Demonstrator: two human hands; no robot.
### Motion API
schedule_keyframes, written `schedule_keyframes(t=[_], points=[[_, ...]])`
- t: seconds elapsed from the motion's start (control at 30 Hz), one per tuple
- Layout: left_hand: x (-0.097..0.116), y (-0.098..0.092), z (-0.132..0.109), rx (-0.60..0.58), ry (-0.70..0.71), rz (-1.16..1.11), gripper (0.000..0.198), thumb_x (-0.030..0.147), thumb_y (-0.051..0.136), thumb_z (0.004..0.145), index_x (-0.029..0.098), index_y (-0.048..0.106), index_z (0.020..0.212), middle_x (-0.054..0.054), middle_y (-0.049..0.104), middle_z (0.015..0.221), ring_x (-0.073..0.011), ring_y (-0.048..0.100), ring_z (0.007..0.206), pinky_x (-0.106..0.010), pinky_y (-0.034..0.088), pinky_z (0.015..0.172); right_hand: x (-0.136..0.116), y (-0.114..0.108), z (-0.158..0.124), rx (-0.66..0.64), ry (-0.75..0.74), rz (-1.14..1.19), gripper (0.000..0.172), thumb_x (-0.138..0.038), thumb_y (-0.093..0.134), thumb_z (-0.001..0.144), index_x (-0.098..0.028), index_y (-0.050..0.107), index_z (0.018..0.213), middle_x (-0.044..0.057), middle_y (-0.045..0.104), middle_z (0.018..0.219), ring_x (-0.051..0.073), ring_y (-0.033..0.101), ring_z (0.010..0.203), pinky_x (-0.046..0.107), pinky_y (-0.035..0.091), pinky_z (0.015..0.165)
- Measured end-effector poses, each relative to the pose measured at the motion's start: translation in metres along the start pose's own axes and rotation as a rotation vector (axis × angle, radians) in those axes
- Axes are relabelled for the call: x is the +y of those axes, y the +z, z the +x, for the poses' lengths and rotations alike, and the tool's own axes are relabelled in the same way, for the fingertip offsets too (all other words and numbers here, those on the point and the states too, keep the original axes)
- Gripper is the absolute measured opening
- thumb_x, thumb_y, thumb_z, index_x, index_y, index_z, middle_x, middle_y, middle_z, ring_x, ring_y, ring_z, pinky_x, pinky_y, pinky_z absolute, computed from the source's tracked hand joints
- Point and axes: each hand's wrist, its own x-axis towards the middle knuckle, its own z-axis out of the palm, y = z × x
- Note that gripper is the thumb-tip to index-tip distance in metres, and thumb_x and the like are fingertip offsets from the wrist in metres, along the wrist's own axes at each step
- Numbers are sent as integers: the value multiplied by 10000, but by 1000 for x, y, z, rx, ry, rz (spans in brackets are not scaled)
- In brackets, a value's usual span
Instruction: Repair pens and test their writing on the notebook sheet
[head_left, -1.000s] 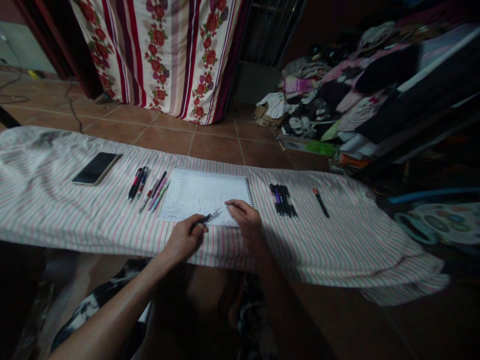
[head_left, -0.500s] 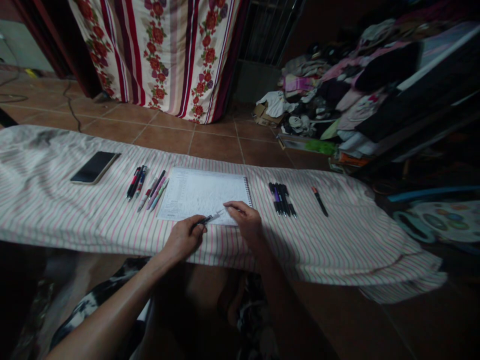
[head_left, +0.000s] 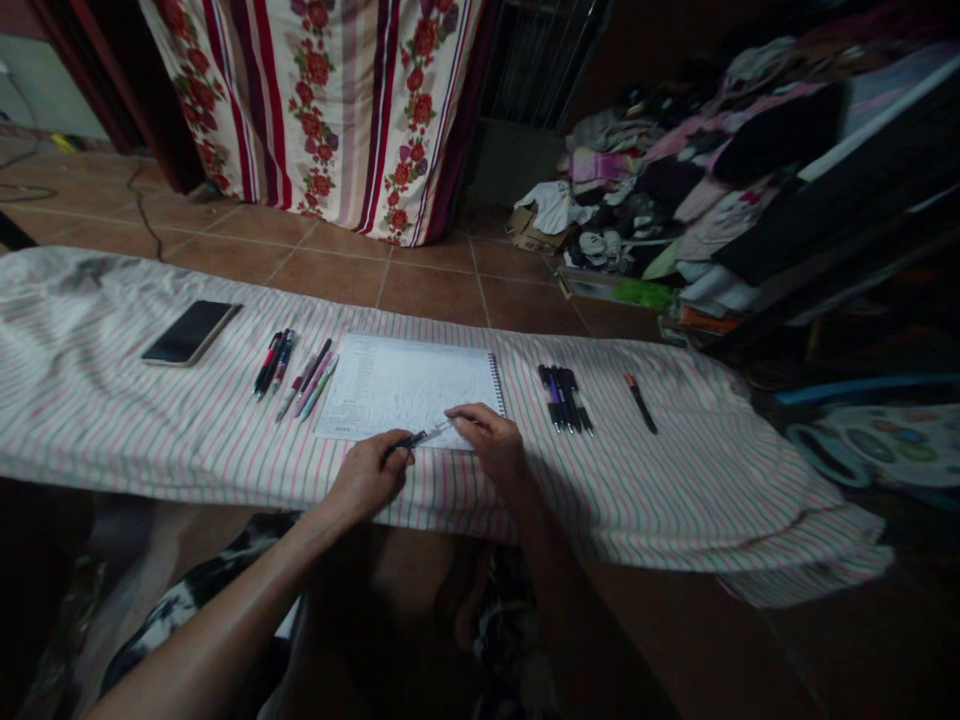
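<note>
My left hand (head_left: 377, 468) is closed around a dark pen (head_left: 410, 440) near the front edge of a spiral notebook (head_left: 412, 375). My right hand (head_left: 487, 432) pinches a thin, pale piece at the pen's right end, over the notebook's lower right part; whether that piece is joined to the pen is too small to tell. Left of the notebook lie several pens in two groups, one with red and dark pens (head_left: 274, 365), one with pink and pale pens (head_left: 309, 382). Several dark pens (head_left: 564, 400) lie to the right, and a single black pen with an orange end (head_left: 640, 404) lies farther right.
A phone (head_left: 192, 333) lies at the left on the striped cloth (head_left: 675, 480). Beyond it are the tiled floor (head_left: 337, 268) and a floral curtain (head_left: 315, 110). A pile of clothes (head_left: 675, 180) stands at the back right, with a pale patterned object (head_left: 892, 440) at the right edge.
</note>
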Motion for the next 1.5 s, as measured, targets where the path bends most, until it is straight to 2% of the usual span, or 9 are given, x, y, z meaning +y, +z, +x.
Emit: schedule_keyframes(t=[0.53, 0.67, 0.8, 1.07, 1.3, 1.5], points=[[1, 1, 0, 2, 37, 82, 271, 211, 424, 808, 168, 642, 963, -53, 692, 845, -188, 618, 806, -273, 436, 734, -3, -4, -1, -89, -108, -109, 149, -170, 514, 785, -200, 655, 818, 29, 642, 836, 150, 585, 828, 271, 451, 743], [4, 0, -1, -16, 68, 164, 274, 202, 417, 816, 163, 642, 966, -69, 695, 879, -200, 623, 830, -279, 437, 735, -7, -6, -3, -104, -54, -120, 166, -203, 522, 786, -189, 632, 909, 46, 637, 886, 155, 595, 839, 281, 470, 742], [6, -1, -2, -10, 84, 216, 275, 194, 418, 820, 168, 643, 976, -72, 698, 904, -204, 629, 845, -278, 438, 737, -9, -8, -6, -93, 14, -127, 217, -205, 558, 756, -180, 595, 968, 37, 639, 832, 148, 611, 757, 281, 489, 711], [9, -2, -3, -18, 116, 251, 298, 205, 416, 827, 175, 641, 1020, -78, 698, 953, -216, 632, 889, -295, 449, 773, -7, -9, -8, -126, -17, -138, 204, -212, 566, 762, -187, 600, 961, 36, 652, 824, 149, 622, 753, 282, 499, 702], [6, 0, -2, -6, 111, 222, 306, 202, 431, 812, 176, 643, 1031, -78, 694, 980, -214, 626, 913, -291, 448, 792, -5, -7, -9, -129, -55, -196, 203, -227, 570, 765, -184, 614, 959, 43, 664, 832, 158, 623, 744, 300, 500, 708], [7, -1, -2, -14, 69, 106, 275, 203, 432, 807, 175, 652, 970, -55, 707, 880, -201, 633, 830, -281, 450, 737, -10, -6, -9, -103, -25, -157, 186, -245, 579, 758, -191, 626, 929, 40, 670, 816, 164, 632, 752, 305, 504, 713]])
